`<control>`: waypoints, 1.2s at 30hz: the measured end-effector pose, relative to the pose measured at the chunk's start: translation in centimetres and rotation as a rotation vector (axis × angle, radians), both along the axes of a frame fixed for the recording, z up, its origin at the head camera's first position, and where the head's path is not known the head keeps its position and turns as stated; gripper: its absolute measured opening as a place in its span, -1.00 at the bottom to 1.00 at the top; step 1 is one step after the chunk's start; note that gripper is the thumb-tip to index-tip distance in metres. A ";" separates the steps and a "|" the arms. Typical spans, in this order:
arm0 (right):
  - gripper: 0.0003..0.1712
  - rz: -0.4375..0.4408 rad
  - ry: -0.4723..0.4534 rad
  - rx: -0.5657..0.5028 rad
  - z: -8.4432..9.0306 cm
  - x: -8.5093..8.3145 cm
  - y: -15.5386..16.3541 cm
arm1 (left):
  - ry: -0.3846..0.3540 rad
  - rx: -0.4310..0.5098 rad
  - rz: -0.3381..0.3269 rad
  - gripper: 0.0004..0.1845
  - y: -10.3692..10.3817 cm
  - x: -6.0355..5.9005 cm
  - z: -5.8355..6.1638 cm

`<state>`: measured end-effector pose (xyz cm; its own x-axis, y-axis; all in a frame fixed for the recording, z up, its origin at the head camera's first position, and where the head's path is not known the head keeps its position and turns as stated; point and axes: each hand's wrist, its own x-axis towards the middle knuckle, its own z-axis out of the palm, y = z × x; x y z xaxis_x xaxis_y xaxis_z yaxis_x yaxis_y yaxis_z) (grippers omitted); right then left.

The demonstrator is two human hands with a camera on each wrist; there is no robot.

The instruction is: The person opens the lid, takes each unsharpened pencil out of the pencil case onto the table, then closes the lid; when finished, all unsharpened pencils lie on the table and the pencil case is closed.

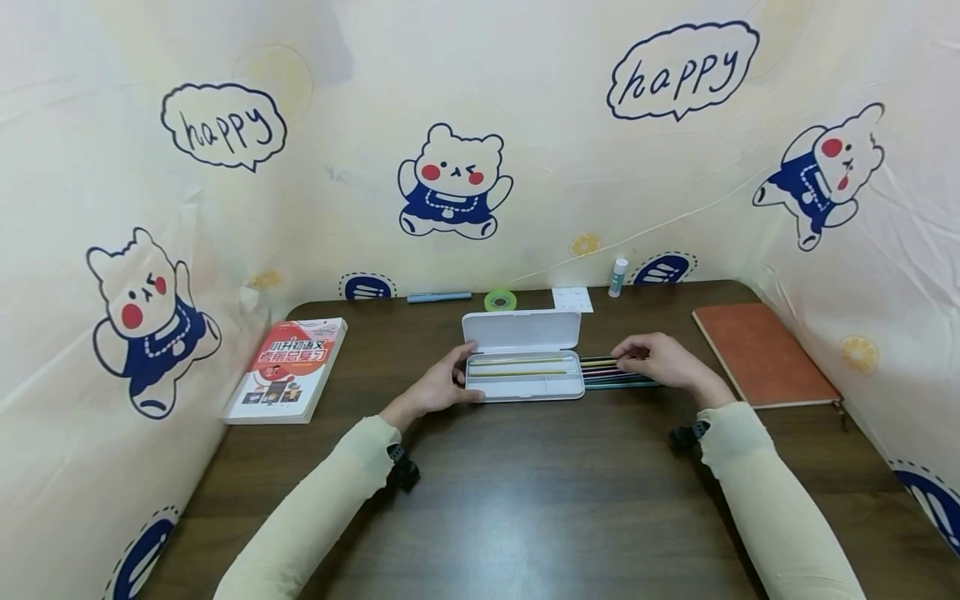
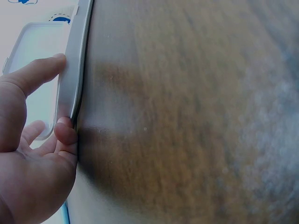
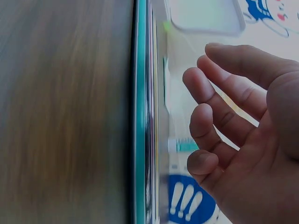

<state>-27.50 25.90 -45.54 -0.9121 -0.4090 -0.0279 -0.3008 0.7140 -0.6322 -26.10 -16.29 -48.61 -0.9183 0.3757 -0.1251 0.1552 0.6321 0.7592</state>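
A white pencil case [image 1: 525, 388] lies on the wooden table with its lid [image 1: 521, 332] raised at the back. Two slim pencils, one of them yellow [image 1: 517, 373], lie lengthwise inside it. My left hand [image 1: 435, 387] holds the case by its left end, thumb at the front corner and fingers round the back. Just right of the case, several coloured pencils [image 1: 618, 385] lie side by side, a teal one [image 3: 140, 116] nearest the front. Over them hovers my right hand [image 1: 662, 360], its fingers loosely bent with nothing between them in the right wrist view.
A red-and-white book [image 1: 288, 367] lies at the left, a brown notebook [image 1: 765, 350] at the right. Along the back edge are a blue pen [image 1: 438, 297], green tape [image 1: 500, 300], a white paper [image 1: 572, 299] and a glue stick [image 1: 618, 277]. A patterned cloth hangs around the table.
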 end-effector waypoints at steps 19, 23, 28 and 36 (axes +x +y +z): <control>-0.76 0.199 0.038 0.021 -0.8 -1.0 -7.2 | -0.008 0.009 0.012 0.01 0.1 0.0 0.0; -0.77 0.216 0.037 0.070 -1.1 -1.3 -7.9 | -0.014 0.001 0.013 0.00 0.1 0.1 0.0; -0.79 0.211 0.030 0.122 -1.4 -1.6 -8.4 | -0.015 0.005 0.010 0.01 0.0 -0.1 0.1; -0.84 0.225 0.051 0.162 -1.2 -1.6 -9.0 | -0.018 0.006 0.009 0.01 0.0 -0.2 -0.1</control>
<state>-29.07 16.88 -46.78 -0.8008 -0.5953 -0.0663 -0.4916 0.7163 -0.4952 -26.33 -16.29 -48.69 -0.9194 0.3680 -0.1392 0.1358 0.6288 0.7656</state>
